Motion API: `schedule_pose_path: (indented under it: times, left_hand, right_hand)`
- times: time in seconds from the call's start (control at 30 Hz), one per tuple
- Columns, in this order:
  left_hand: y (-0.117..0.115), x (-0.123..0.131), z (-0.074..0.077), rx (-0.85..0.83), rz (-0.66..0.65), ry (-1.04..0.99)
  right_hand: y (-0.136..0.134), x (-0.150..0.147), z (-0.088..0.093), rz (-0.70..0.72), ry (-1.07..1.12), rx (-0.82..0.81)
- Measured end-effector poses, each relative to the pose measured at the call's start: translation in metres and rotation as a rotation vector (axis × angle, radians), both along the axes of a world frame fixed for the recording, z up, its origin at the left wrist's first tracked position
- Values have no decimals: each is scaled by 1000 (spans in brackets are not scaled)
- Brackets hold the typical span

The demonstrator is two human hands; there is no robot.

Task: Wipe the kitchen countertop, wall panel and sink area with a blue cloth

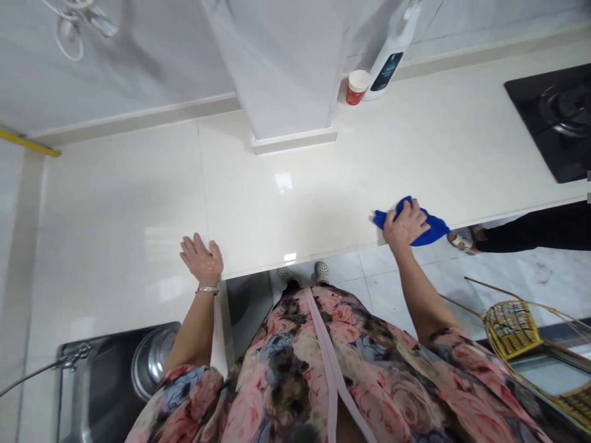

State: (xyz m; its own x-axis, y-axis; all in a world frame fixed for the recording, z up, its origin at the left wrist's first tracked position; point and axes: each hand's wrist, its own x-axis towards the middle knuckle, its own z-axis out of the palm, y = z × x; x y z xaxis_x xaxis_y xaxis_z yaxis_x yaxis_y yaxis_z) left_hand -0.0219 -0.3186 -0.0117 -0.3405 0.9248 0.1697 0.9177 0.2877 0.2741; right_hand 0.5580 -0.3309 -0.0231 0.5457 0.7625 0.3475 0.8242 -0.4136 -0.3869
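Note:
My left hand lies flat on the cream countertop by the inner corner, its fingers spread and nothing in it. A blue cleaning cloth is bunched under my right hand, which grips it against the counter near the front edge. Part of the cloth hangs close to that edge, and the palm hides its middle.
A red and white paper cup and a white bottle stand beside the wall pillar. At the right is a black gas hob. A sink holding a metal pot lies lower left. Another person's leg and a wicker chair are at right.

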Motion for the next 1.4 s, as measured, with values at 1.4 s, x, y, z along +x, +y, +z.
schedule_pose_path:
  times: [1.4]
  left_hand:
    - [7, -1, -1, 89, -10, 8]
  right_hand:
    - [-26, 5, 8, 362, -183, -218]
